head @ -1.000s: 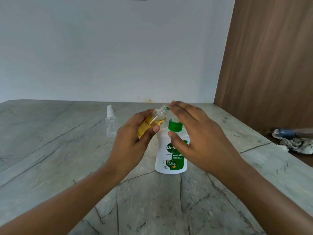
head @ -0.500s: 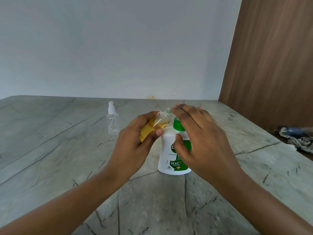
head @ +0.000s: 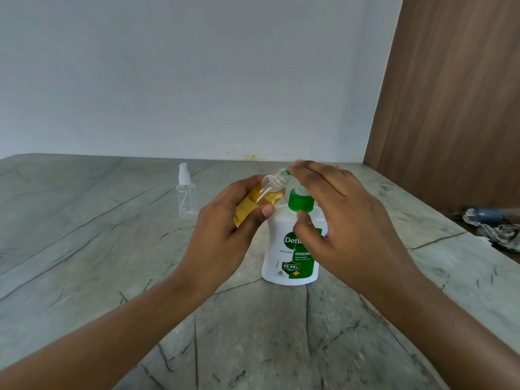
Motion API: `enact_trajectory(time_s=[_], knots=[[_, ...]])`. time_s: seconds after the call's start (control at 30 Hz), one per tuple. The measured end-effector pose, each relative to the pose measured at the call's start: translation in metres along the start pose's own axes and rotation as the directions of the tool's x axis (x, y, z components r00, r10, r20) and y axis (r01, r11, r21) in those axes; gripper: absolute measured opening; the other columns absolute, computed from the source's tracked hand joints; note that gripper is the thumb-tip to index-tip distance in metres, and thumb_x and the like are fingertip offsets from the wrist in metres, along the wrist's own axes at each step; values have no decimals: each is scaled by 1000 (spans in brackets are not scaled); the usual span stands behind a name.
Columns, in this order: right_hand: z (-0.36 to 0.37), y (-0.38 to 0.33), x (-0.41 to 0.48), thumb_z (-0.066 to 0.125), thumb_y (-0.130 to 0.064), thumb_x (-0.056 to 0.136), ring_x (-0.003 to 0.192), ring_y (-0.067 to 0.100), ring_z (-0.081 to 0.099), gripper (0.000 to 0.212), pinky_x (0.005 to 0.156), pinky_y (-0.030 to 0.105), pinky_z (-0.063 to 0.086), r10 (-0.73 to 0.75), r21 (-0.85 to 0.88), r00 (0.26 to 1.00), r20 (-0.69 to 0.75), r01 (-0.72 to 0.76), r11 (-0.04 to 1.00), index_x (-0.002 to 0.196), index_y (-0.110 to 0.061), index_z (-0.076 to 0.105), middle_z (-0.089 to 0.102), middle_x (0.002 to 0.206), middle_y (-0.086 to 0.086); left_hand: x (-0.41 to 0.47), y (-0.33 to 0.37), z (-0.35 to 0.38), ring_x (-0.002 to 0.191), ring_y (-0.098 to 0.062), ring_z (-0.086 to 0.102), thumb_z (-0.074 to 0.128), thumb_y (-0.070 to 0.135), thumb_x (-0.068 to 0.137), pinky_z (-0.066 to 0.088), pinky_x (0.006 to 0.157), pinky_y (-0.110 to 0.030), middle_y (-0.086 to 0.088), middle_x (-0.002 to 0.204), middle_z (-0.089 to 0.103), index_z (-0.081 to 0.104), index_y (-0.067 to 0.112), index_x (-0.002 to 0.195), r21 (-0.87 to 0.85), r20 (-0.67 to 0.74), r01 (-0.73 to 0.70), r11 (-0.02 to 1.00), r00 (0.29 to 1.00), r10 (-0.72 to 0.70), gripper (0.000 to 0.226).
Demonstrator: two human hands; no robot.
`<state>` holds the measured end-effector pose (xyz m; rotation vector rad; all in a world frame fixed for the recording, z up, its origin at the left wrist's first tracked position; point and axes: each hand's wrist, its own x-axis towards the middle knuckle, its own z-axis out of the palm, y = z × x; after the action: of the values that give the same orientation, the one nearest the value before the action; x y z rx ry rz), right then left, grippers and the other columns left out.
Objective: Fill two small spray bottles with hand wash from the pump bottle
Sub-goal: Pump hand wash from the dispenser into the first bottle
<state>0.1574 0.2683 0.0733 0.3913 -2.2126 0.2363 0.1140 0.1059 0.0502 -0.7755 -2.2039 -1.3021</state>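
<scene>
**Left hand tips a small bottle to the pump spout while the right hand rests on the pump**

The left hand (head: 225, 235) grips a small clear spray bottle (head: 259, 198) with its spray top off. The fingers curl round the far side and the thumb presses across the near side. The bottle is tilted, with its base down toward the palm and its open threaded neck pointing up and to the right. Amber liquid fills roughly the lower two thirds of it.

Just right of that grip, the bottle's neck meets the spout of a white Dettol hand wash pump bottle (head: 284, 249). The spout itself is mostly hidden under the right hand (head: 343, 220). That hand lies flat over the pump head with its fingers (head: 318, 175) straight and together, not closed round anything. Its thumb sits just below the green pump collar (head: 301, 202); whether it touches the collar cannot be told. The pump bottle stands upright on a grey veined stone countertop (head: 84, 249), directly below and right of the held bottle.

Well to the left of the grip and a little farther back, a second small spray bottle (head: 186, 197) stands upright. It is clear and looks empty, with its white spray top on.

Beyond the hands is a plain pale wall (head: 197, 80). To the far right stands a brown wood panel (head: 455, 108), with a crumpled cloth (head: 498, 232) at its foot.
</scene>
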Motion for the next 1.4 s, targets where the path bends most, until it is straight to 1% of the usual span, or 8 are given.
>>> enact_trajectory(time_s=[0.17,0.3,0.43,0.57,0.93,1.13,1.27,1.4], knots=[[1,-1,0,38,-35,86,114,11,39,52,82,21,36,10,-1,1000,6,-10,1000,130,-11,52,56,129,4,2,3,-1,95,15,51,51,39,86,37,74,0,28,103,55,53,25,126,5,-11,-15,1000,1000,15,42],[4,-1,-1,39,-33,87,116,12,37,51,83,21,35,5,-27,1000,-13,-6,1000,131,-9,50,54,130,6,3,3,-1,98,11,52,51,39,86,38,75,-1,25,104,57,53,24,126,9,-10,-15,1000,1000,15,43],[14,-5,-4,48,-25,85,119,16,37,50,86,20,33,0,-109,997,-73,-8,994,130,-5,50,54,129,10,3,3,0,95,16,51,51,40,86,37,75,0,28,103,56,53,26,125,15,-16,-16,1000,1000,16,42],[17,-6,-8,55,-21,82,117,18,38,50,89,20,31,-22,-157,995,-95,7,988,129,-2,52,57,126,12,0,0,0,99,9,52,51,41,86,38,75,-1,23,105,58,54,24,125,17,-12,-10,1000,1000,10,43],[19,-6,-11,40,-26,82,113,19,40,52,87,22,33,-24,-162,998,-55,15,987,126,-1,54,59,121,12,-5,-4,2,100,9,52,53,38,86,39,76,-1,21,107,60,54,24,125,9,6,20,1000,1000,-20,42],[17,-3,-8,55,-22,79,114,18,39,50,88,20,32,-23,-156,997,-72,11,988,126,-5,54,59,122,9,-3,-3,2,101,7,52,52,39,87,38,75,0,14,112,62,53,24,126,17,4,27,1000,1000,-27,42],[13,-2,-4,51,-28,83,114,16,41,49,85,20,32,-7,-173,997,-77,-6,985,128,-8,53,59,124,7,-1,2,2,101,5,53,51,40,86,38,74,0,13,111,62,53,23,127,9,-8,22,1000,1000,-22,44],[9,-1,-2,41,-29,85,117,17,43,50,96,27,31,-27,-132,998,-62,18,991,129,-7,52,57,126,8,0,3,3,101,2,56,50,40,86,39,76,-1,12,114,63,52,23,128,-5,-16,31,1000,999,-31,45]])
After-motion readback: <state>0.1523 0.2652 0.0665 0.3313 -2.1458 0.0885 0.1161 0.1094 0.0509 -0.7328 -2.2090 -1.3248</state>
